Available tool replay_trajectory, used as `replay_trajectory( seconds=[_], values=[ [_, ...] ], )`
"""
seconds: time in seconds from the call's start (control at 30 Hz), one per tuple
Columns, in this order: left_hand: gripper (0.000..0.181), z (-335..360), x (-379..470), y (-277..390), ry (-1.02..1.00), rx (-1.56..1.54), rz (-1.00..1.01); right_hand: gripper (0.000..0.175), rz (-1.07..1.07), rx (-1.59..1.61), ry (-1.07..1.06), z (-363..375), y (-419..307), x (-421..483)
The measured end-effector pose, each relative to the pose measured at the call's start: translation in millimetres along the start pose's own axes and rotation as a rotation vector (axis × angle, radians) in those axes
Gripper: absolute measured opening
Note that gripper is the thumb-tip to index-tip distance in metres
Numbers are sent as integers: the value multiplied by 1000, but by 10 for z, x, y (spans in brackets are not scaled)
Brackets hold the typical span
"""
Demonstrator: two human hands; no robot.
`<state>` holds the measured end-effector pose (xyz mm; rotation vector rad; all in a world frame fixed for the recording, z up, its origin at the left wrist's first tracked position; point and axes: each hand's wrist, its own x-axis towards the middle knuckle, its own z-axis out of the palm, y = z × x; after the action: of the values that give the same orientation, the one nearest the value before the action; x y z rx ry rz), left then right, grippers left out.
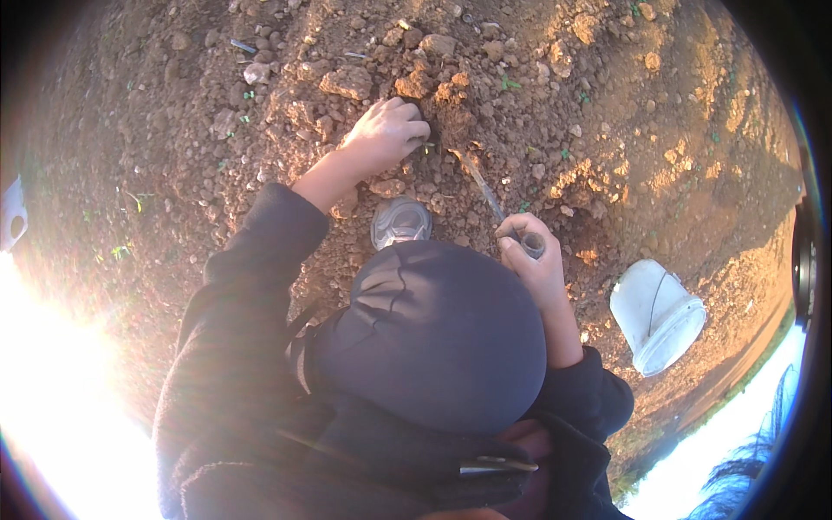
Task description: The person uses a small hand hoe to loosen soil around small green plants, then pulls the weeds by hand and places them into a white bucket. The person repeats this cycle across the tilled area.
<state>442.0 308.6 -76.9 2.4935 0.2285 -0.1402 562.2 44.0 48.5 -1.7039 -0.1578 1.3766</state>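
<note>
My left hand (388,135) reaches down to the loose brown soil with its fingers curled at the edge of a dark hollow; whether it holds anything is hidden. My right hand (531,250) grips the round, hollow-ended handle of a narrow metal digging tool (481,184). The tool's far end meets the soil beside a mound of freshly broken reddish earth (450,107), just right of my left hand. A small green seedling (428,149) shows below my left fingers.
A white plastic bucket (656,317) with a wire handle lies tilted on the ground at the right. My grey shoe (402,222) stands between my hands. Clods, stones and small green sprouts are scattered about. A white object (13,214) is partly visible at the far left.
</note>
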Motion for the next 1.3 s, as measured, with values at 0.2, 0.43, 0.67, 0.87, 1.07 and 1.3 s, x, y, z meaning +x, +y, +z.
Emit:
replay_trajectory(
  seconds=[0.2,0.43,0.67,0.87,1.07,1.3],
  values=[
    [7,-147,-66,-23,103,-765,-389,8,45,45,-12,-34,-37,-29],
    [3,-241,-159,-27,377,-1879,-606,8,69,10,-33,-86,-137,-78],
    [6,-266,-185,-11,528,-1948,-634,12,-110,-274,-48,-65,-176,-94],
    [5,-314,-237,-68,563,-1894,-625,16,-187,-429,-22,-34,-187,-117],
    [4,-304,-246,-141,612,-1858,-619,13,-113,-322,-52,-67,-160,-113],
    [6,-348,-215,-300,701,-1847,-734,14,139,70,-73,-179,-44,-87]
  ],
)
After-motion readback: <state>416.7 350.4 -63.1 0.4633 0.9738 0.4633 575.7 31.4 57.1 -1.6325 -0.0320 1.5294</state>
